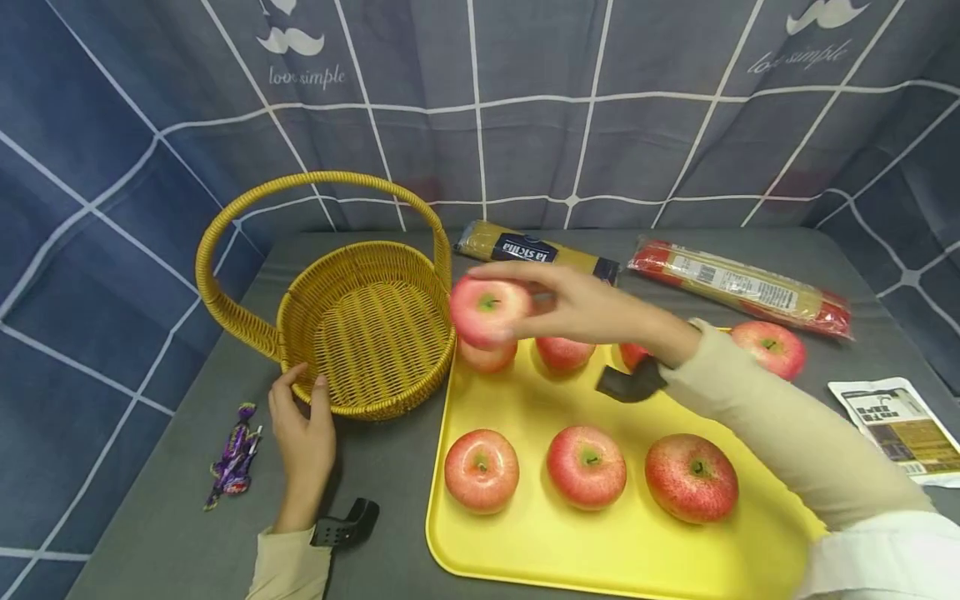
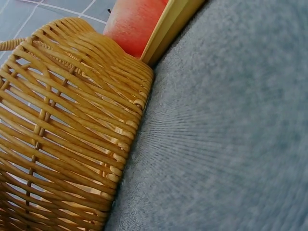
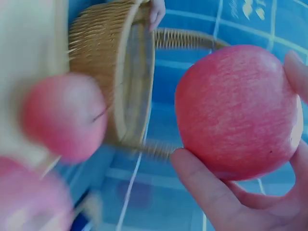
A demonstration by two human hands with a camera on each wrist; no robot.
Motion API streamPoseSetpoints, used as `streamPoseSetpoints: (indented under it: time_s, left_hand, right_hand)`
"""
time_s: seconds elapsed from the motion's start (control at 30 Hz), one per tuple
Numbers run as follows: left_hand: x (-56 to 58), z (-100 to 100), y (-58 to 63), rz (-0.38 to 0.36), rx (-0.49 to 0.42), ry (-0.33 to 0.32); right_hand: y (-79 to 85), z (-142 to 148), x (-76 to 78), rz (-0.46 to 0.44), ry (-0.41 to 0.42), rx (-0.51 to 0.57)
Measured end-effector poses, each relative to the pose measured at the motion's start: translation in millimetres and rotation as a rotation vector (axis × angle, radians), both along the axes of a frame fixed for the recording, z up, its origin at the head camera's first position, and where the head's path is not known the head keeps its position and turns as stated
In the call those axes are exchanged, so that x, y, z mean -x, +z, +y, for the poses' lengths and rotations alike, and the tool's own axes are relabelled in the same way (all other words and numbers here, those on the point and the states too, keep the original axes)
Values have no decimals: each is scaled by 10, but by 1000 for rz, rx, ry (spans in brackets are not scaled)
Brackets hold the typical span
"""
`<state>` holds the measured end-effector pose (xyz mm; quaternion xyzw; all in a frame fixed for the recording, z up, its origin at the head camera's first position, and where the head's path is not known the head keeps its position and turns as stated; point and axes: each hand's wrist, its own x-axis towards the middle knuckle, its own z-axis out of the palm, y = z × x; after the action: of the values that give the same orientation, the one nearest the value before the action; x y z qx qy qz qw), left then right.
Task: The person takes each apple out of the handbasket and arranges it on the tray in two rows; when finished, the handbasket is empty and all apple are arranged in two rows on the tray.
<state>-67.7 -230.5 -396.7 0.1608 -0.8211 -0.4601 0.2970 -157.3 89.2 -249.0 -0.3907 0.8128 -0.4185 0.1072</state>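
Note:
Between the thumb and fingers of my right hand (image 1: 573,302) is a red apple (image 1: 489,310), held above the back left corner of the yellow tray (image 1: 525,546). The right wrist view shows this apple (image 3: 238,113) close up, with fingertips on both sides of it. Beside the tray stands a brown wicker basket (image 1: 386,337) with its tall handle up and its woven floor bare. My left hand (image 1: 303,429) grips the basket's near left rim. The left wrist view shows only the basket's outer wall (image 2: 72,130), the hand being out of sight there.
Several more apples sit on the tray, including a front row with one apple (image 1: 587,468) in its middle. Behind lie a pasta packet (image 1: 536,248) and a red-ended packet (image 1: 738,282). Purple-wrapped candies (image 1: 236,457) lie at left, a white pouch (image 1: 900,429) at right.

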Motion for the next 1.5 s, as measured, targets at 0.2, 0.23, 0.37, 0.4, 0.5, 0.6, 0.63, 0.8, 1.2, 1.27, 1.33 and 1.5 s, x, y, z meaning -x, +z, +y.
streamPoseSetpoints:
  time_s: [0.2,0.23,0.37,0.4,0.5,0.6,0.63,0.8,1.2,1.27,1.33,1.5]
  left_hand:
    - [-1,-18,8,5,12,-13]
    - [0,-26,14,8,19,-14]
    - [3,-69,48,17,40,-13]
    - [2,-78,58,15,43,-13]
    - [-6,-96,77,-1,45,-16]
    - [-17,-99,77,-19,39,-7]
    - [-18,-99,74,-21,39,-3]
    - [-8,-79,56,-18,52,-4]
    - [4,-34,28,8,44,-7]
    - [-3,-28,22,5,31,-13]
    - [-10,-20,16,1,19,-16]
    - [-27,8,12,-9,13,-5]
  right_hand:
    - [-535,1231,-534,-56,-292,123]
    - [-632,1390,-665,-63,-342,156]
    - [-1034,1854,-1174,-124,-509,328]
    - [-1131,1933,-1286,-136,-544,360]
    - [-1386,2104,-1561,-161,-634,413]
    - [-1571,2198,-1733,-199,-693,405]
    - [-1613,2216,-1771,-200,-717,379]
    - [-1711,2245,-1870,-92,-871,140]
    - [-1649,2087,-1929,196,-1094,-163]
    - [-1627,2039,-1933,242,-1128,-183]
    - [-1605,2013,-1928,270,-1155,-194]
    - [-1591,2017,-1905,237,-1230,-188]
